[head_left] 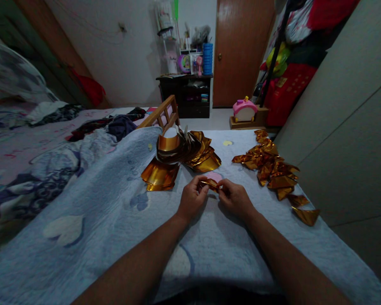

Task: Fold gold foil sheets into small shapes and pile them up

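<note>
A small piece of gold foil paper (211,184), partly folded, is pinched between my two hands over the blue bedspread (139,250). My left hand (193,197) grips its left end with thumb and fingers. At its right end my right hand (235,197) pinches it, and the fingers hide part of that edge. Just beyond my hands lies a loose, curling stack of gold foil sheets (206,159), some showing pale undersides. Off to the right, a heap of folded gold foil pieces (269,165) trails along the bed's edge toward me.
A wooden rail (160,116) stands behind the stack. To the left, rumpled clothes (120,127) lie on a pink-sheeted bed. A pale cabinet wall (343,127) borders the right side. Farther back are a dark shelf unit (193,97), a pink toy (245,110) and a wooden door (241,55).
</note>
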`<state>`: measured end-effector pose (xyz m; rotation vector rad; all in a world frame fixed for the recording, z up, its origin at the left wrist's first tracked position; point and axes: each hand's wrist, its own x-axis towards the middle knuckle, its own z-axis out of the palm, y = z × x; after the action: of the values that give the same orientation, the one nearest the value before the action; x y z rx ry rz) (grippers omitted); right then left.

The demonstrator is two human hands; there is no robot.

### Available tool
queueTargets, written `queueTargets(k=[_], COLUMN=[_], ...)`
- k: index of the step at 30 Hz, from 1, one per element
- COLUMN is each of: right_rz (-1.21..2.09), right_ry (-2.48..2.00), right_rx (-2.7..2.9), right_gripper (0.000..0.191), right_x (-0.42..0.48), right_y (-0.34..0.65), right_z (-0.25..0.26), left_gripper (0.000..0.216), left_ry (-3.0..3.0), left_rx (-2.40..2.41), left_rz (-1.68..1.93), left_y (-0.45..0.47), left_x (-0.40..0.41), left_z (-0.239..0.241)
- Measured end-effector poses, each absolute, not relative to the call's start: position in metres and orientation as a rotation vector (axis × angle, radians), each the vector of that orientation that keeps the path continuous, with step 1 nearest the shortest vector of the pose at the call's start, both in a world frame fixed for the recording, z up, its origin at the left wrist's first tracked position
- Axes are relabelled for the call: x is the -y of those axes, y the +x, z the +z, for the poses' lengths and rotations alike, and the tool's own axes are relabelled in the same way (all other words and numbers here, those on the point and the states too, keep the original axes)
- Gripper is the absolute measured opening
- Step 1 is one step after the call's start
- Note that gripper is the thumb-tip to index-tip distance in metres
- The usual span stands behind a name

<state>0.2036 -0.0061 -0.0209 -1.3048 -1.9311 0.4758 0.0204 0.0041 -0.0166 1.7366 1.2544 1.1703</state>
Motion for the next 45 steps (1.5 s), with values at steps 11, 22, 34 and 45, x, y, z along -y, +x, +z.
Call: queueTargets(k=[11, 22, 34, 45], right_rz=[0.546, 1.09, 1.865, 1.85], right_ry=[-1.311, -1.248, -1.1, -0.915], right_rx=[1.882, 1.683, 1.171, 1.029], right_gripper=[0.015, 0.026, 0.031, 0.042], right_x=[0.006, 0.002, 0.004, 0.001], right_y=[0.204, 0.212, 0.219, 0.227], right_z=[-0.018, -0.002, -0.003, -0.002], left_gripper=[0.015, 0.037, 0.039, 0.041], left_ry=[1.811, 1.688, 1.159, 0.867], left_rx=[-1.252, -0.995, -0.653, -0.635], left_rz=[1.139, 1.128, 0.853, 0.898], left_y=[0.021, 0.013, 0.005, 0.002], left_x=[-0.006, -0.002, -0.012, -0.02], left_z=[-0.016, -0.011, -0.013, -0.017])
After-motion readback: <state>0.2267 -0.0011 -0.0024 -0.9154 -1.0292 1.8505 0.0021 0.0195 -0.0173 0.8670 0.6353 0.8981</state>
